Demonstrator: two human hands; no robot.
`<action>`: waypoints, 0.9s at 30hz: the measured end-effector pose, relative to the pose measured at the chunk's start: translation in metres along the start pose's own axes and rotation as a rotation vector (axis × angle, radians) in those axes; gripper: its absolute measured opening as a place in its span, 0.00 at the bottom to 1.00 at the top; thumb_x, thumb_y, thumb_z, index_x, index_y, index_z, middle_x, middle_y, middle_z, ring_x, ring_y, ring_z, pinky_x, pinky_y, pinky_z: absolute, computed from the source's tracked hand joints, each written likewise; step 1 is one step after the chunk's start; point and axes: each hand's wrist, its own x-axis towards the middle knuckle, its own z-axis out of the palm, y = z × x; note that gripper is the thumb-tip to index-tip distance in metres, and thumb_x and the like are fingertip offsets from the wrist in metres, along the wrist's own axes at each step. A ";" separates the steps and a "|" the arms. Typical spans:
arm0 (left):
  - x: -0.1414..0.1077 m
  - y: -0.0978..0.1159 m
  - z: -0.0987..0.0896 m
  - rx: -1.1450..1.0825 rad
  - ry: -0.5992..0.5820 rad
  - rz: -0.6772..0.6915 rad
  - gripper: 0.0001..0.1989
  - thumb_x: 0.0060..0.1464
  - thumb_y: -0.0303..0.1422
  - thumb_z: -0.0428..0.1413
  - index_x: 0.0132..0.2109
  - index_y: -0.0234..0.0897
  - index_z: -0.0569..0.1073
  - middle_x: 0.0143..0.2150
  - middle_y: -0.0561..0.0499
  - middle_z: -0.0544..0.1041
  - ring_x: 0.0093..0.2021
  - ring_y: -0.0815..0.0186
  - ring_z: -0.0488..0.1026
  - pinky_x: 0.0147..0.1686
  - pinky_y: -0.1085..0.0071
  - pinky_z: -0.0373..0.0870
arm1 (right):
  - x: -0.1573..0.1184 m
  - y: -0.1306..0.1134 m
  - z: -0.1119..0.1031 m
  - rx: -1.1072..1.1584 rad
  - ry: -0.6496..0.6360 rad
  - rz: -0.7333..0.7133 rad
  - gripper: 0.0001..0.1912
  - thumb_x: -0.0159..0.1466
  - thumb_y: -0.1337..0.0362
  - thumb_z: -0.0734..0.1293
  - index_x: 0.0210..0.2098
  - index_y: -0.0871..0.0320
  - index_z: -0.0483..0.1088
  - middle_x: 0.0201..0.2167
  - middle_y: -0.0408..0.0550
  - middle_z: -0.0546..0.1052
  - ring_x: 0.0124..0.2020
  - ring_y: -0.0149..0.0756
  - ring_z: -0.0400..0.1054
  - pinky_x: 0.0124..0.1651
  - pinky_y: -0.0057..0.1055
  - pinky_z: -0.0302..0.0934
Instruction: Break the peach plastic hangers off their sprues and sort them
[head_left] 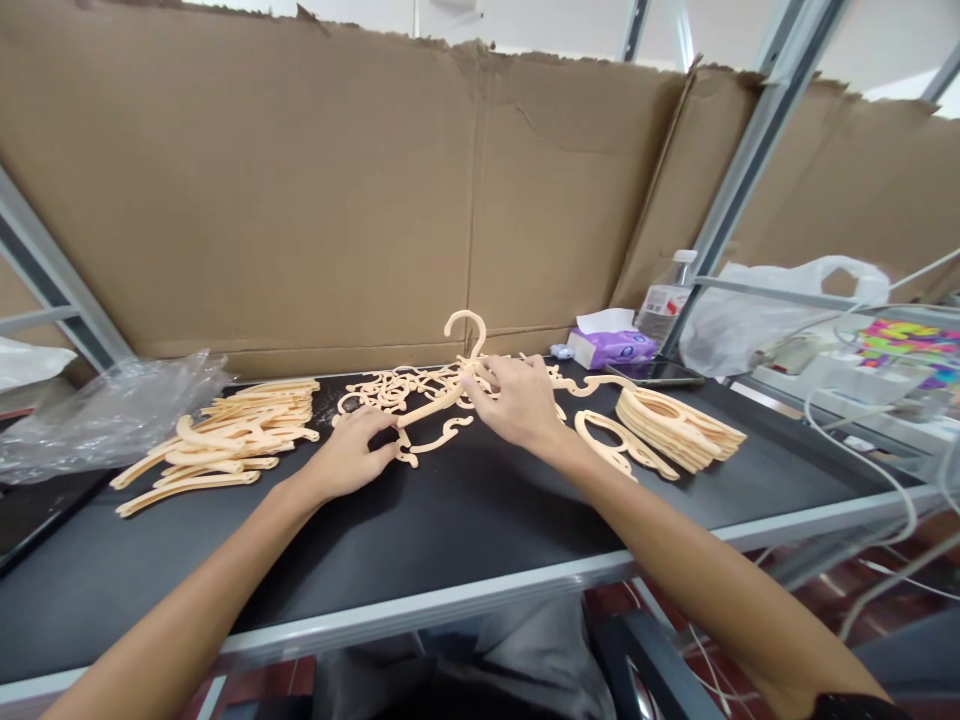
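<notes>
A cream plastic clothes hanger (433, 407) is held up over the black table, its hook pointing upward. My left hand (351, 456) has its thumb and fingers closed on the hanger's left arm end. Near the base of the hook, my right hand (519, 402) grips the hanger's middle and hides part of it. Below the hanger lies a loose curved piece (442, 437) with a notched end. Behind both hands spreads a heap of small cream hook pieces (386, 387).
Long cream hanger arms (225, 430) are piled at left beside clear plastic wrapping (112, 415). A stack of folded hangers (679, 430) lies at right. Behind it are a purple tissue pack (611, 347), a bottle (666, 300) and a phone (660, 373). A cardboard wall (300, 190) closes the back.
</notes>
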 end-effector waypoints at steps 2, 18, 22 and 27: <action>-0.001 0.003 -0.001 0.003 -0.027 0.036 0.16 0.59 0.42 0.52 0.49 0.42 0.77 0.49 0.47 0.78 0.54 0.54 0.68 0.56 0.55 0.60 | 0.002 0.001 -0.003 -0.029 0.030 0.022 0.14 0.66 0.56 0.61 0.29 0.58 0.69 0.28 0.48 0.79 0.32 0.39 0.70 0.41 0.37 0.46; -0.006 0.024 -0.005 -0.081 -0.151 0.108 0.18 0.52 0.51 0.59 0.36 0.40 0.73 0.40 0.49 0.74 0.44 0.58 0.67 0.46 0.64 0.62 | 0.006 0.005 -0.009 -0.050 0.006 0.089 0.15 0.66 0.57 0.59 0.26 0.58 0.65 0.25 0.45 0.76 0.27 0.34 0.66 0.40 0.36 0.44; -0.005 0.026 -0.007 -0.190 -0.184 -0.032 0.15 0.52 0.46 0.59 0.29 0.39 0.67 0.30 0.54 0.71 0.32 0.64 0.67 0.33 0.70 0.63 | 0.006 0.010 -0.009 -0.051 -0.037 0.075 0.17 0.66 0.57 0.58 0.23 0.57 0.62 0.21 0.44 0.74 0.25 0.33 0.63 0.40 0.36 0.44; -0.003 0.019 -0.008 -0.278 -0.141 -0.098 0.12 0.50 0.41 0.59 0.28 0.39 0.68 0.27 0.55 0.72 0.29 0.66 0.68 0.30 0.71 0.64 | 0.006 0.015 -0.007 -0.083 -0.061 0.017 0.17 0.63 0.57 0.59 0.20 0.57 0.62 0.20 0.44 0.74 0.24 0.33 0.63 0.40 0.37 0.44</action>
